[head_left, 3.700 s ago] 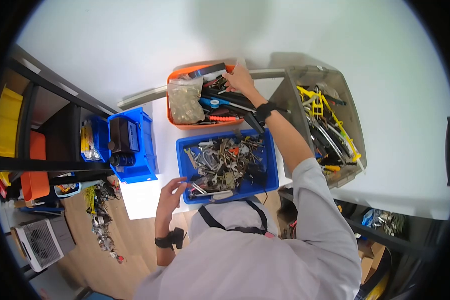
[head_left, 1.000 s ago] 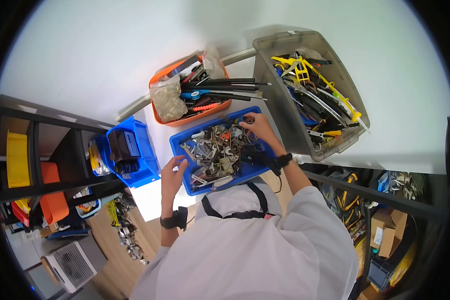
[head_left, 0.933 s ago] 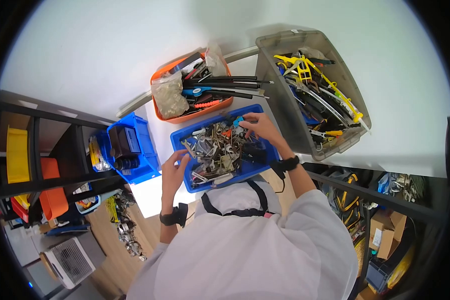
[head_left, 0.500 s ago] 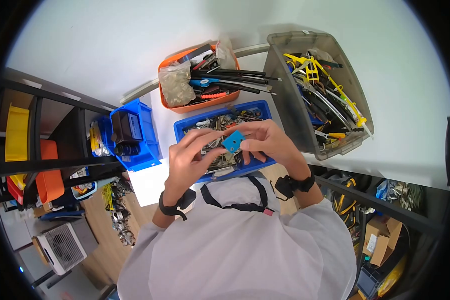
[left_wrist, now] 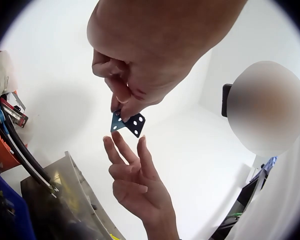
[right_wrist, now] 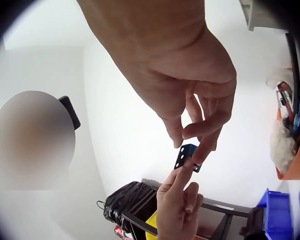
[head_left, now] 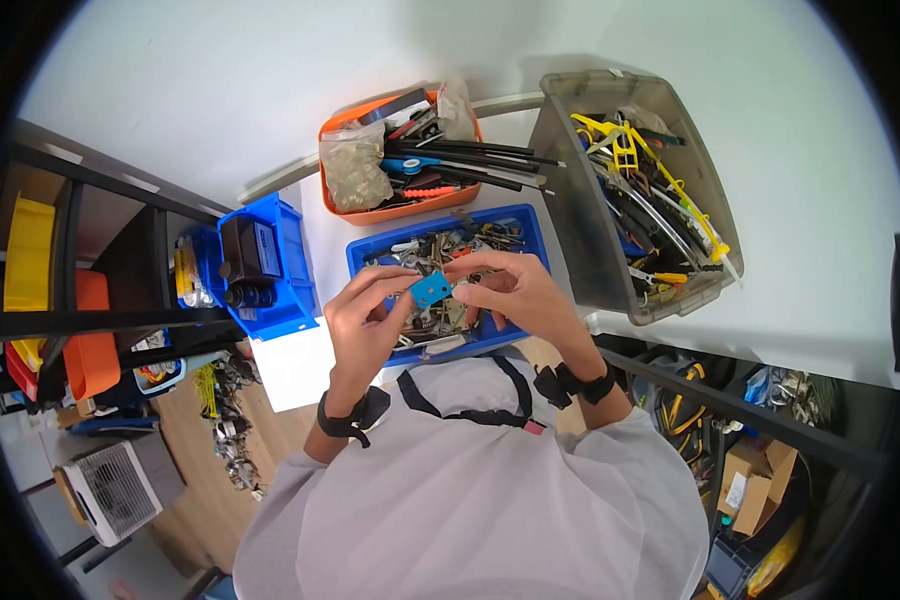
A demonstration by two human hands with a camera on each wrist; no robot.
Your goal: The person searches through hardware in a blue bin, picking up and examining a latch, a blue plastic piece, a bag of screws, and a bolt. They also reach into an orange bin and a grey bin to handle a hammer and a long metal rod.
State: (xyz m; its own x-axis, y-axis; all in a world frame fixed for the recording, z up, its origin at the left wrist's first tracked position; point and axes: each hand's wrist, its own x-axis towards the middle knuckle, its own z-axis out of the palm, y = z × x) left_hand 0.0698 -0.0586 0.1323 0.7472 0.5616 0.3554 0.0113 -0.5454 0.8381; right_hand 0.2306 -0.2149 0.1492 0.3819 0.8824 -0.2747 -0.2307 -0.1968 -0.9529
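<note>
A small blue angle bracket (head_left: 431, 290) with several holes is held up over the blue bin (head_left: 530, 225). My left hand (head_left: 362, 318) pinches it between thumb and fingers; the left wrist view shows its two flat faces meeting at an angle (left_wrist: 135, 123). From the other side comes my right hand (head_left: 520, 298), its fingers spread and lightly bent, with the fingertips right at the bracket's edge. In the right wrist view, the right hand's fingers (right_wrist: 210, 125) overlap part of the bracket. Under both hands, the bin is full of loose wrenches and metal fittings.
Behind stands an orange bin (head_left: 400, 212) of tools, with black rods jutting out to the right. A grey translucent tub (head_left: 580, 270) of tools is at right. A small blue bin (head_left: 295, 270) with bottles sits left, beside dark shelving (head_left: 120, 325).
The right hand drops from the orange bin into the blue bin and lifts out the blue bracket. The left hand comes in and takes hold of it; the right fingers loosen.
</note>
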